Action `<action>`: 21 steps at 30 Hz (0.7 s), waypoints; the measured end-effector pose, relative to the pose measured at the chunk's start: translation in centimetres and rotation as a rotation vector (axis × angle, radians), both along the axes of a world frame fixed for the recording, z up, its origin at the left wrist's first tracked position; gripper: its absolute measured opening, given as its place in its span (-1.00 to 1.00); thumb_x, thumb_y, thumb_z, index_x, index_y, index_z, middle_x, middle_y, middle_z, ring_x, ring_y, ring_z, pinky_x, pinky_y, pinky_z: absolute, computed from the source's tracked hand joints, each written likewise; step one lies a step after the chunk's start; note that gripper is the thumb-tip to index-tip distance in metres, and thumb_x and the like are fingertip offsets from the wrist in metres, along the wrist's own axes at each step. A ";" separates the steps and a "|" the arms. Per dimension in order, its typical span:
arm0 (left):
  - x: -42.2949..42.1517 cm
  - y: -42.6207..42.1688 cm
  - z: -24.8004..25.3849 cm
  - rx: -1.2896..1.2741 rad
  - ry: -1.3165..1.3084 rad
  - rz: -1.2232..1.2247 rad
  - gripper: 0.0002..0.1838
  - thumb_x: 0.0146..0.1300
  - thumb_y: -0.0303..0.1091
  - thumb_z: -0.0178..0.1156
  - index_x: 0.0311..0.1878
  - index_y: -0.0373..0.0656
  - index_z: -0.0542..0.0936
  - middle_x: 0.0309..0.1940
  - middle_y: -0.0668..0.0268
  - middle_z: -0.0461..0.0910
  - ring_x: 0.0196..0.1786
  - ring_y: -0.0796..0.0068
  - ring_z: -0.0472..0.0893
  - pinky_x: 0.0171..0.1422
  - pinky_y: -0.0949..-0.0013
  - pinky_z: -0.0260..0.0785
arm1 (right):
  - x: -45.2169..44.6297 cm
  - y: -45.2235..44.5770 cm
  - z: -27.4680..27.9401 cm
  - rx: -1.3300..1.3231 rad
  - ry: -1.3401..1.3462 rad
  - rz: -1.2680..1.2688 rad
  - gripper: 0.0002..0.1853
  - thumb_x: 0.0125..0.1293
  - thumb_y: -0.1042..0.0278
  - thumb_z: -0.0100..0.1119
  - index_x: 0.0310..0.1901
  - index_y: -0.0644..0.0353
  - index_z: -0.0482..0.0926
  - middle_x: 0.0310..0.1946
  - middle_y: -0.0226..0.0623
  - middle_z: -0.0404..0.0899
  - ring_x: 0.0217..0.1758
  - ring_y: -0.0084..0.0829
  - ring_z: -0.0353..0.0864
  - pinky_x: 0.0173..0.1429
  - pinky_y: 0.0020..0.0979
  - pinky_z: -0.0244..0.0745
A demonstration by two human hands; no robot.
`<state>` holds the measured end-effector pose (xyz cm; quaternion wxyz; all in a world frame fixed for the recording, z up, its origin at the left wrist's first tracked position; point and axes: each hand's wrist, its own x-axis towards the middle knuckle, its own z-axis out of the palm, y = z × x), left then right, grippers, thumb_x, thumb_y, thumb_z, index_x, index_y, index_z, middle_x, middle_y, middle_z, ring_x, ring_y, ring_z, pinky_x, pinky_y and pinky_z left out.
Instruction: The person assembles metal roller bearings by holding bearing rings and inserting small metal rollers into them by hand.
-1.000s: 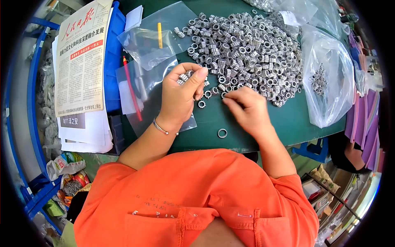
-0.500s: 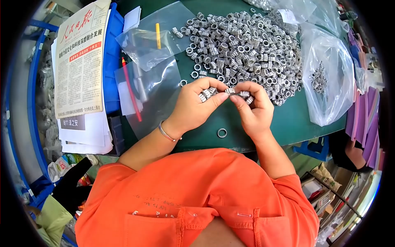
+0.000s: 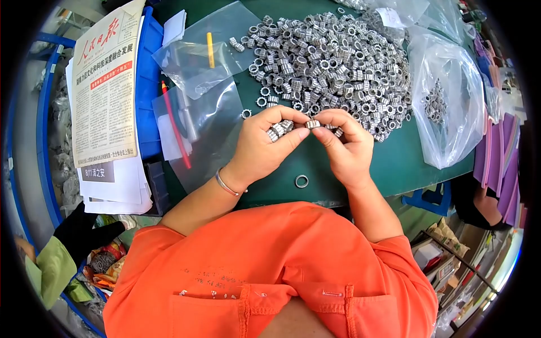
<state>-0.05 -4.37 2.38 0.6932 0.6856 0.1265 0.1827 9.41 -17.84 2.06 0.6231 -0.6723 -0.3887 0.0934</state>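
At one ring (image 3: 313, 124), right hand (image 3: 350, 151) has joined left hand (image 3: 260, 145).

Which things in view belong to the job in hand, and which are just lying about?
Likely part of the job:
metal rings in the left hand and right hand
ring pile

Apparently just lying about:
newspaper
red pen
yellow stick

At the left, the newspaper (image 3: 107, 121) carries the red masthead 人民日报, a black headline including 文化和科技深度融合发展, and a red banner ending in “十四五”. On the near side, a printed sheet (image 3: 97, 172) under it shows "8/11泽之安" in white on a dark panel. Small lettering on the orange shirt (image 3: 259, 242) is illegible.
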 end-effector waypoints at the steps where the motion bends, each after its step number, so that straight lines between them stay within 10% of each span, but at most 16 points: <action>1: -0.1 0.1 0.1 -0.031 0.008 -0.008 -0.86 0.14 -0.53 0.16 -0.21 -0.28 0.54 -0.43 0.37 0.55 -0.53 0.78 0.40 -0.49 0.67 0.23 | 0.0 -0.4 0.2 0.069 0.480 0.068 -0.84 0.10 0.61 0.18 -0.24 0.33 0.53 -0.33 -0.22 0.54 -0.44 -0.59 0.44 -0.45 -0.63 0.31; 2: -0.2 0.4 0.2 -0.028 0.009 -0.007 -0.86 0.14 -0.53 0.16 -0.21 -0.28 0.54 -0.43 0.37 0.55 -0.53 0.78 0.40 -0.49 0.67 0.23 | 0.1 -0.6 0.4 0.140 0.961 0.139 -0.83 0.15 0.59 0.14 -0.20 0.33 0.52 -0.32 -0.22 0.54 -0.50 -0.64 0.39 -0.53 -0.67 0.24; 6: 0.2 1.6 0.3 -0.553 -0.048 0.214 -0.88 0.19 -0.46 0.14 -0.23 -0.29 0.51 -0.54 0.38 0.46 -0.62 0.74 0.33 -0.58 0.65 0.15 | 1.2 -0.6 0.7 0.326 1.151 0.268 -0.83 0.14 0.61 0.03 -0.20 0.32 0.48 -0.32 -0.18 0.53 -0.52 -0.65 0.37 -0.62 -0.72 0.11; 8: 0.3 1.9 0.2 -0.614 -0.100 0.274 -0.87 0.19 -0.45 0.14 -0.24 -0.30 0.50 -0.52 0.36 0.46 -0.62 0.75 0.32 -0.59 0.65 0.14 | 1.9 -1.0 0.2 -0.037 0.948 0.234 -0.87 0.06 0.59 0.12 -0.31 0.28 0.52 -0.50 -0.31 0.53 -0.50 -0.57 0.43 -0.59 -0.65 0.21; 11: 0.4 1.9 0.2 -0.626 -0.111 0.277 -0.87 0.18 -0.46 0.15 -0.24 -0.30 0.50 -0.53 0.37 0.45 -0.61 0.74 0.33 -0.58 0.64 0.15 | 0.7 1.3 0.1 -0.427 -0.286 0.046 -0.84 0.02 0.47 0.24 -0.30 0.19 0.54 -0.55 -0.26 0.50 -0.51 -0.32 0.51 -0.44 -0.42 0.42; 21: 0.1 1.3 0.1 -0.177 0.133 0.139 -0.87 0.12 -0.51 0.19 -0.24 -0.27 0.55 -0.52 0.46 0.50 -0.52 0.79 0.39 -0.48 0.67 0.22 | 0.2 1.8 -0.2 -0.515 -0.464 -0.058 -0.88 0.05 0.45 0.17 -0.33 0.18 0.49 -0.50 -0.25 0.44 -0.50 -0.18 0.51 -0.45 -0.27 0.45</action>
